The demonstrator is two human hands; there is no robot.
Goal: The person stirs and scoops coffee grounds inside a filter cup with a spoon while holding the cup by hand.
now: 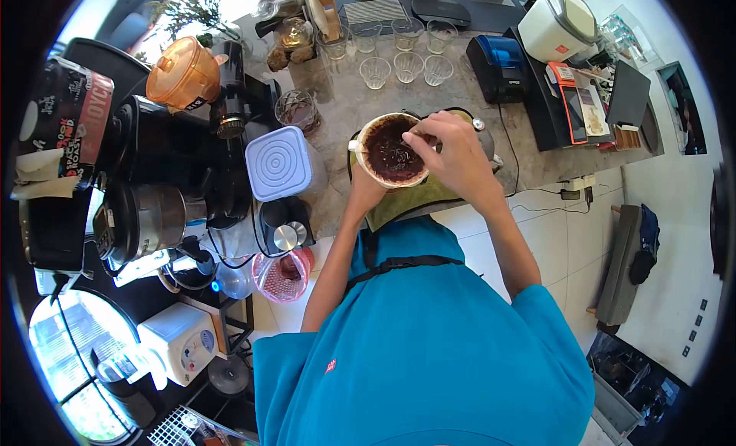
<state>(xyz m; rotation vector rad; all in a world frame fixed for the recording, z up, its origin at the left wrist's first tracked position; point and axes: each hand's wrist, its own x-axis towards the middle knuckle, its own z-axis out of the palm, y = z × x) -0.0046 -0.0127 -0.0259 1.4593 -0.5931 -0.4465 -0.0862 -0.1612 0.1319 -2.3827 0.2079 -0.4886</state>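
- Glasses (408, 66) in 2 rows, far side of counter (337, 112); printer (497, 70) to R
- Tub (278, 163) nr dripper (363, 162), L side
- Dripper w/ dark grounds (395, 156), over green cloth (406, 204)
- R hand (458, 151) covers pt of rim, thumb + fingertips pinched; can't tell if on anything
- L hand (366, 193) by dripper, pt hidden, grip unclear

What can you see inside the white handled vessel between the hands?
Dark brown, wet-looking material lines the wall and covers the bottom of the white vessel. The right hand hides part of the right side; the floor under the material is covered.
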